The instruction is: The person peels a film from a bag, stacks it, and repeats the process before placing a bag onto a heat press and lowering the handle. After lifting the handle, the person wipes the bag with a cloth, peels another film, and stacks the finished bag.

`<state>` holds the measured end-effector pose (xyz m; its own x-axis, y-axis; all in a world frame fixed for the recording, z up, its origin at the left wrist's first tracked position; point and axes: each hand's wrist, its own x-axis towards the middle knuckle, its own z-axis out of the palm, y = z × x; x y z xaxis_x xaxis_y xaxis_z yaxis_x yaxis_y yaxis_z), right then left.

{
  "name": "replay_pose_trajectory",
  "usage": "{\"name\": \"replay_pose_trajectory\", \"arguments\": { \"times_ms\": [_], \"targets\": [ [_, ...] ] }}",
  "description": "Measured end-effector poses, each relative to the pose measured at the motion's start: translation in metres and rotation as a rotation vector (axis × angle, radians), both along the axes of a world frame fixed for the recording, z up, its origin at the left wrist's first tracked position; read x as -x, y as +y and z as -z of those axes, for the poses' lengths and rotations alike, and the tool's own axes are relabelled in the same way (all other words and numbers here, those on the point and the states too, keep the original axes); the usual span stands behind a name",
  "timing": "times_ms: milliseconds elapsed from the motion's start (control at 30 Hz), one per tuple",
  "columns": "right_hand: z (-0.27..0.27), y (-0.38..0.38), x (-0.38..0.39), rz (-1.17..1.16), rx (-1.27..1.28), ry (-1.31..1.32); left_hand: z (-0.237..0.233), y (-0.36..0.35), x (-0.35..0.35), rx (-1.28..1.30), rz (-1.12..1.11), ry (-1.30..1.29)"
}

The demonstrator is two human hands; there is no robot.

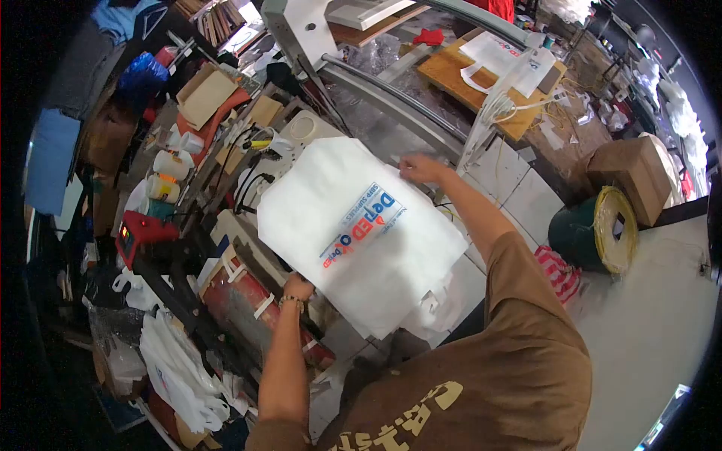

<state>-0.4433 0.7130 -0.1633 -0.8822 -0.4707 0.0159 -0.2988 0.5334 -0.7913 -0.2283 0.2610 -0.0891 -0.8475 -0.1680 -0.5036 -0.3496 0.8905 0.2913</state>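
A white non-woven bag [361,233] with a blue and red printed logo lies spread flat in front of me on the work surface. My left hand [298,288] grips its near left edge, just above a red padded roller [248,308]. My right hand [421,170] holds the bag's far right edge, the fingers pinching the fabric. Under the bag's near corner, more white bags with handles [432,304] stick out.
A metal machine frame [391,98] crosses behind the bag. A red control box [143,233] and white cups [169,177] sit at the left. A pile of white bags [180,368] lies lower left. More printed bags [504,64] rest on a wooden table; a green drum [594,233] stands right.
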Motion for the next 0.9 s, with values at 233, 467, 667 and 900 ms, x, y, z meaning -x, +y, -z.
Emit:
{"name": "replay_pose_trajectory", "arguments": {
  "times_ms": [233, 467, 667, 900],
  "targets": [
    [-0.061, -0.023, -0.019, 0.049, -0.114, 0.158, 0.001, 0.015, -0.029, -0.392, -0.54, 0.277],
    [-0.047, -0.027, -0.019, 0.08, 0.05, 0.015, 0.061, -0.012, -0.047, -1.098, -0.952, 0.282],
    [-0.083, -0.018, -0.036, 0.043, -0.042, -0.43, -0.013, 0.055, -0.057, -1.25, -0.975, 0.177],
    [-0.096, -0.029, -0.064, 0.0, -0.286, -0.53, -0.018, 0.07, -0.039, -1.107, -0.859, -0.154]
  ]
}}
